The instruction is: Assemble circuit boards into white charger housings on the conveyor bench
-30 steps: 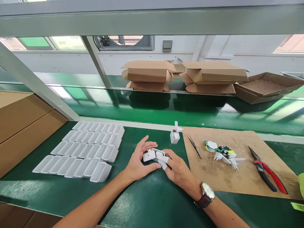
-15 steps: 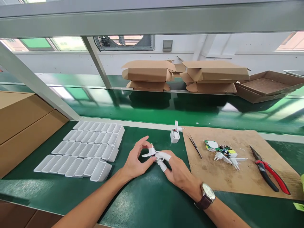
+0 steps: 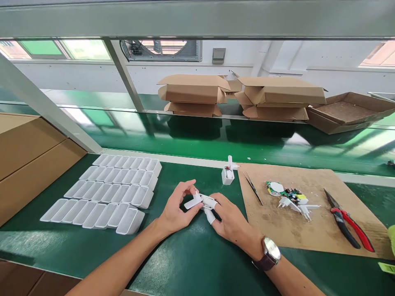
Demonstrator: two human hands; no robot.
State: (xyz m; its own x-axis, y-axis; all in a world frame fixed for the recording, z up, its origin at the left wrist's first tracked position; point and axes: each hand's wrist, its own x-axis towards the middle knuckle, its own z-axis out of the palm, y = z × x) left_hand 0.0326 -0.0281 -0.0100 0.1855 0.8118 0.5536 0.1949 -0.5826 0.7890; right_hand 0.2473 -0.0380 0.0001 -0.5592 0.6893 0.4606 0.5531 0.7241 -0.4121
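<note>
My left hand (image 3: 176,209) pinching white plug piece (image 3: 191,203); right hand (image 3: 231,217) closed round white housing (image 3: 204,196) | plug piece sits at left thumb and fingertips, just beside right fingertips | housing mostly hidden by my fingers, its inside unreadable; can't tell if the two parts touch

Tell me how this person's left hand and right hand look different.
The right hand wears white covers on some fingers; the left hand shows none.
A watch sits at the right hand's wrist, while the left hand's wrist is bare.
Both hands are alike in having bent fingers on small white parts, held above the green tabletop.
</note>
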